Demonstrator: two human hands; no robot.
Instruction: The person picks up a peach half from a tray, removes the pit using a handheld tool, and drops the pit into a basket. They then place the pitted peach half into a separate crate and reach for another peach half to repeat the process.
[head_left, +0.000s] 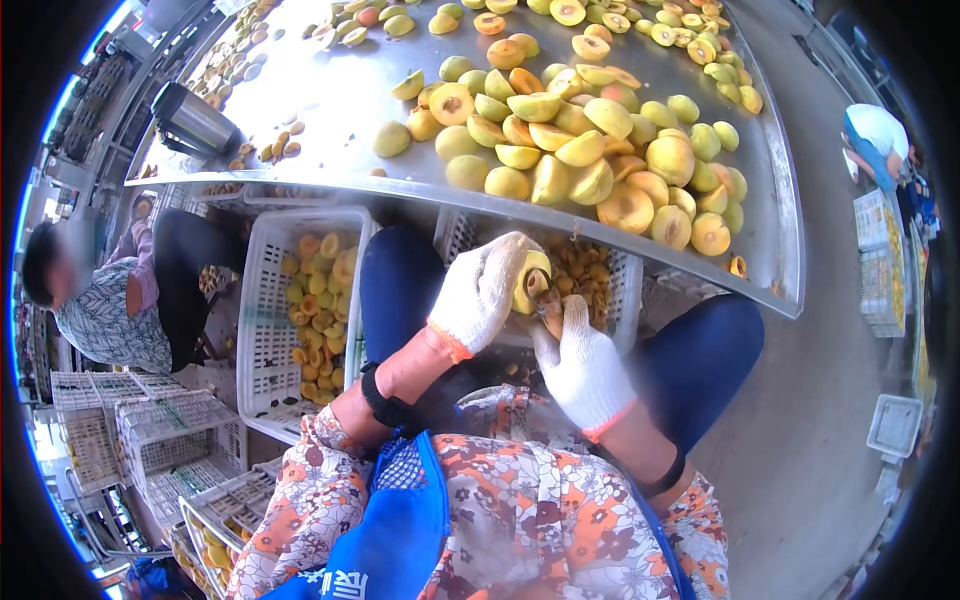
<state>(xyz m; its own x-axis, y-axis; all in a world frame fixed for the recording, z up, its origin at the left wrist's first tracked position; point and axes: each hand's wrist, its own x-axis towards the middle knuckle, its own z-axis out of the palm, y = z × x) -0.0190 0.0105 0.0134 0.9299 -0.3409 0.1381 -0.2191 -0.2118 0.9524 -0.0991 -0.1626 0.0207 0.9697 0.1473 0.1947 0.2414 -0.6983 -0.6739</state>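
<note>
My left hand (484, 287), in a white knitted glove, is closed around a yellow-green peach half (531, 283), its cut face toward the right. In my gloved right hand (586, 368) is a short pitting tool (549, 308) with a brownish handle. The tool's dark metal end touches the cut face at the stone hollow. Both hands are over my lap, just below the table edge. Below and behind them, a white crate (625, 300) contains small brownish pieces, probably peach stones, partly hidden by my hands.
A metal table (330, 140) in front bears a large heap of peaches (560, 140), many halved. At left, another white crate (255, 330) holds peach halves. A metal jug (192, 120) lies tipped on the table. One person (120, 300) sits at left; another (878, 140) is far right.
</note>
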